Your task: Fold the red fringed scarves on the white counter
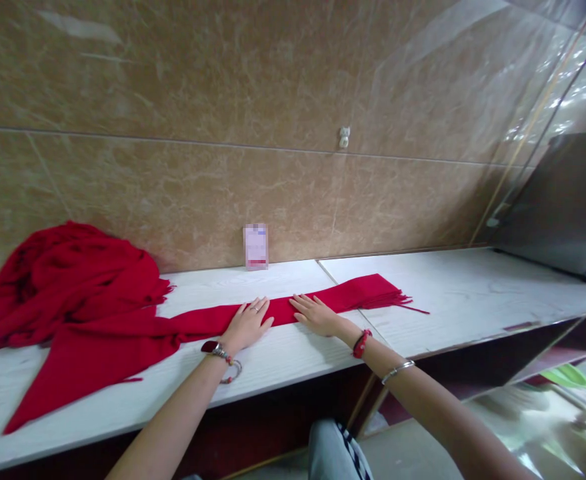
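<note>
A long red scarf (353, 295) lies folded into a narrow band along the white shelf (473, 293), its fringe at the right end. My left hand (249, 323) lies flat on the band, fingers stretched out, holding nothing. My right hand (315, 313) rests flat on the band just to the right, fingers also spread. The two hands are close together but apart. Left of them the scarf widens into a loose flap (87, 360).
A heap of red scarves (67, 280) sits at the shelf's left against the brown tiled wall. A small card (255, 246) leans on the wall behind the hands. A dark box (563, 207) stands at the right end.
</note>
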The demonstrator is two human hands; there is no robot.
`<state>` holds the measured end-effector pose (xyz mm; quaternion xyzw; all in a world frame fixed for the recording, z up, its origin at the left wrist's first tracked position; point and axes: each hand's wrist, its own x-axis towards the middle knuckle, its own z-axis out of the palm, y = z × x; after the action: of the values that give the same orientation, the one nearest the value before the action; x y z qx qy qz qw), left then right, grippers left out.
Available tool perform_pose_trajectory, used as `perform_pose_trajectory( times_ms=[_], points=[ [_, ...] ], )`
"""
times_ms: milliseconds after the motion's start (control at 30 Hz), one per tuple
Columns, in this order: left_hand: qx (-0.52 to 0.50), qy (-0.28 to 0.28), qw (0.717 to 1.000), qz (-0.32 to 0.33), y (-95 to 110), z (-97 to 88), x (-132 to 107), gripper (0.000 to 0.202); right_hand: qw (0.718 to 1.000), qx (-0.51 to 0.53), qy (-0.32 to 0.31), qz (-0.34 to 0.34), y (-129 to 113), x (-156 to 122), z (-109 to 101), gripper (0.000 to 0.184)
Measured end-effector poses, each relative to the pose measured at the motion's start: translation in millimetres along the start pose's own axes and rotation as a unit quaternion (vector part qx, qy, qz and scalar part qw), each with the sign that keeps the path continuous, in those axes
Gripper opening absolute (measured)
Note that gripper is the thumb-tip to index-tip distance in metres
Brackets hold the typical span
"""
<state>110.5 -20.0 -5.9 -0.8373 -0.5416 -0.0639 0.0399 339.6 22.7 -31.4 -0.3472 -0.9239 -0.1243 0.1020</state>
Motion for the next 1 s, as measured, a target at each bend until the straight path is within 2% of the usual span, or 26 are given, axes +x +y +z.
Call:
perform_pose_trajectory(
  times_ms=[133, 267, 500, 667, 800, 933, 1000],
  points=[
    [-0.003, -0.01, 1.0, 0.002, -1, -1.6, 1, 0.052, 0.998, -0.053, -0.035, 0.023, 31, -24, -2, 0.038],
    [-0.006, -0.008, 1.0, 0.003, -1, -0.8, 3, 0.052, 0.99, -0.102, -0.049, 0.081, 62, -50, -10, 0.038],
    [0.003, -0.003, 1.0, 0.004, -1, 0.2, 4, 0.051, 0.968, -0.159, -0.07, 0.18, 97, -74, -24, 0.043],
    [0.007, -0.006, 1.0, 0.004, -3, 1.5, 4, 0.052, 0.963, -0.161, -0.083, 0.2, 120, -89, -30, 0.043],
    [0.005, -0.007, 1.0, -0.001, -2, 0.8, 5, 0.052, 0.959, -0.164, -0.119, 0.197, 140, -106, -33, 0.04],
    [0.008, -0.002, 1.0, 0.001, -2, 1.4, 5, 0.051, 0.943, -0.131, -0.146, 0.269, 152, -118, -37, 0.04],
    [0.014, 0.008, 1.0, 0.006, -2, 1.3, 4, 0.049, 0.941, -0.102, -0.109, 0.304, 153, -117, -40, 0.04]
  ],
)
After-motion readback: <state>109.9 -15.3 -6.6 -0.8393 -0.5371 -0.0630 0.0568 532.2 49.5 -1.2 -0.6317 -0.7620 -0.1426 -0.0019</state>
